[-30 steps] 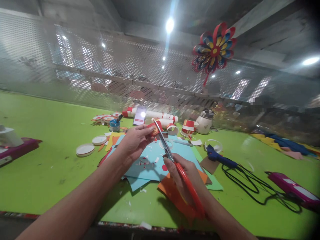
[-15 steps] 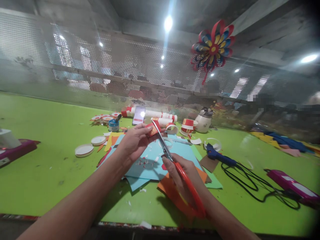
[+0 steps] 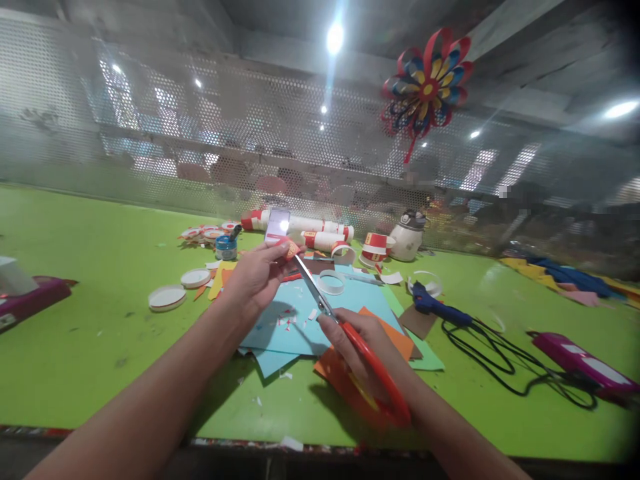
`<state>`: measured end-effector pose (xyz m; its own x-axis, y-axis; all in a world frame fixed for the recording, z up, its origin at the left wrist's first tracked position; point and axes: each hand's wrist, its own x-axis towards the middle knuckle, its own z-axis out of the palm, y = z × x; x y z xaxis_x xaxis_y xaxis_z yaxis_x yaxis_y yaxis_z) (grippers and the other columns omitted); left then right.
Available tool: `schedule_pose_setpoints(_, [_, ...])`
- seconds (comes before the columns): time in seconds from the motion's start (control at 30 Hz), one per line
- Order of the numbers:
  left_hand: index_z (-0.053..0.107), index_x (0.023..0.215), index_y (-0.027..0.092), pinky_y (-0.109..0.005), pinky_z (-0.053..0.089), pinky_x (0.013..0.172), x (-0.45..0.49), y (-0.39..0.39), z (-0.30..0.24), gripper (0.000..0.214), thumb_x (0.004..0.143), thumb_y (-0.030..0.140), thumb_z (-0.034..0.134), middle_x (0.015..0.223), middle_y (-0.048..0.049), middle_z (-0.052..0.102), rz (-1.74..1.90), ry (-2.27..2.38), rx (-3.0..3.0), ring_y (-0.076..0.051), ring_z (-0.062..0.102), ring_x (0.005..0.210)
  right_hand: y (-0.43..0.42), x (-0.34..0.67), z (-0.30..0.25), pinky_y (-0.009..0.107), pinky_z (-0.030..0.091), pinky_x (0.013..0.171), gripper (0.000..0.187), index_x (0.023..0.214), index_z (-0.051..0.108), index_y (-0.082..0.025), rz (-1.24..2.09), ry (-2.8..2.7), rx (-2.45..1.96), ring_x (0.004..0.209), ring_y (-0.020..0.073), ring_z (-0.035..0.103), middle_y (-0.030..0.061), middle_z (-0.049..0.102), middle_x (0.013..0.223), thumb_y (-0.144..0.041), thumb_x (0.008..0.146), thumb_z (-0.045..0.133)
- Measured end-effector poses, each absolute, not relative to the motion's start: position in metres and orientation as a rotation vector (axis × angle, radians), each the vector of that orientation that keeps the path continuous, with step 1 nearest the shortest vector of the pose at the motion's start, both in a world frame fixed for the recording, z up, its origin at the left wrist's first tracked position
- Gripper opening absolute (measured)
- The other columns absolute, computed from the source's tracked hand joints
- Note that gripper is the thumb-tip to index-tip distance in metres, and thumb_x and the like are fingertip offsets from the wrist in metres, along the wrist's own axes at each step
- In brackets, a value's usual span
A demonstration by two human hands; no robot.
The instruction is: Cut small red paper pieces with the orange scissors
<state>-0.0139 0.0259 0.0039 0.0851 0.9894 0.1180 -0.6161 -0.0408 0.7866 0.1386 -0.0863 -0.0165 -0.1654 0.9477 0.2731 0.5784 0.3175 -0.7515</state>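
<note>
My left hand (image 3: 257, 279) pinches a small red paper piece with a gold mark (image 3: 290, 249) above the table. My right hand (image 3: 363, 347) grips red-handled scissors (image 3: 350, 333), whose blades point up and left and meet the red piece. Below both hands lies a light blue paper sheet (image 3: 305, 320) dotted with small red and white snippets, and orange paper (image 3: 350, 373) lies under my right hand.
On the green table (image 3: 90, 333) are white lids (image 3: 167, 297), a blue jar (image 3: 226, 247), a lit phone (image 3: 277, 225), red-and-white rolls (image 3: 320, 235), a white pot (image 3: 406, 240), a blue glue gun (image 3: 440, 308) with black cord, and pink tools (image 3: 583, 360) at both sides. A paper pinwheel (image 3: 425, 83) hangs on the mesh wall.
My left hand and the red piece have shifted slightly left and up; the scissors followed, blades tilted further left. The view moved a little.
</note>
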Motion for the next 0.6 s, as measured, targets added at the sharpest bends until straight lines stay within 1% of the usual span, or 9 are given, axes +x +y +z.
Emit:
schedule_pose_setpoints(0.1, [0.061,0.061,0.012,-0.023,0.052,0.073,-0.018,0.035,0.0,0.019,0.074,0.0,0.054,0.067,-0.0046,0.064,1.448,0.648,0.863,-0.009,0.06,0.065,-0.087,0.144,-0.011,0.022,0.032,0.046,0.038,0.062,0.044,-0.02,0.68,-1.849,-1.362,0.048,0.0093,0.041,-0.0064,0.04,0.054,-0.044,0.091,0.044])
schedule_pose_setpoints(0.2, [0.063,0.063,0.012,-0.025,0.051,0.072,-0.018,0.037,-0.005,0.014,0.073,0.005,0.056,0.068,-0.0055,0.065,1.406,0.718,0.979,-0.011,0.06,0.065,-0.082,0.151,-0.007,0.022,0.036,0.046,0.04,0.061,0.044,-0.021,0.691,-1.802,-1.356,0.046,0.01,0.045,-0.0061,0.044,0.051,-0.045,0.092,0.043])
schedule_pose_setpoints(0.27, [0.065,0.064,0.013,-0.026,0.05,0.068,-0.017,0.036,-0.008,0.008,0.071,0.011,0.061,0.067,-0.0053,0.066,1.345,0.789,1.106,-0.012,0.059,0.063,-0.078,0.155,-0.007,0.023,0.038,0.047,0.042,0.059,0.044,-0.021,0.682,-1.767,-1.339,0.046,0.0104,0.047,-0.0056,0.045,0.051,-0.046,0.093,0.04])
schedule_pose_setpoints(0.33, [0.066,0.06,0.015,-0.026,0.046,0.061,-0.017,0.035,-0.011,0.005,0.065,0.015,0.067,0.058,-0.0033,0.064,1.251,0.878,1.27,-0.014,0.057,0.058,-0.074,0.157,-0.008,0.024,0.04,0.05,0.043,0.057,0.045,-0.021,0.672,-1.746,-1.325,0.047,0.0107,0.048,-0.0051,0.047,0.05,-0.044,0.093,0.04])
schedule_pose_setpoints(0.43, [0.062,0.046,0.018,-0.024,0.038,0.053,-0.02,0.035,-0.016,0.014,0.056,0.014,0.071,0.044,-0.0004,0.057,1.078,1.02,1.518,-0.016,0.054,0.053,-0.073,0.157,-0.009,0.024,0.039,0.051,0.041,0.055,0.047,-0.02,0.663,-1.74,-1.315,0.048,0.0107,0.049,-0.0049,0.049,0.05,-0.039,0.092,0.046])
schedule_pose_setpoints(0.5, [0.057,0.038,0.019,-0.024,0.033,0.051,-0.024,0.038,-0.017,0.022,0.054,0.013,0.071,0.039,0.0001,0.052,0.979,1.112,1.653,-0.017,0.053,0.053,-0.074,0.156,-0.01,0.023,0.038,0.05,0.04,0.055,0.047,-0.02,0.668,-1.742,-1.308,0.048,0.0101,0.049,-0.0051,0.05,0.05,-0.037,0.091,0.047])
schedule_pose_setpoints(0.6, [0.052,0.033,0.019,-0.024,0.027,0.05,-0.032,0.047,-0.013,0.029,0.055,0.013,0.068,0.032,0.0018,0.043,0.854,1.239,1.825,-0.015,0.049,0.05,-0.075,0.157,-0.011,0.022,0.038,0.048,0.038,0.055,0.048,-0.02,0.672,-1.745,-1.299,0.047,0.0092,0.048,-0.0054,0.049,0.05,-0.034,0.091,0.049])
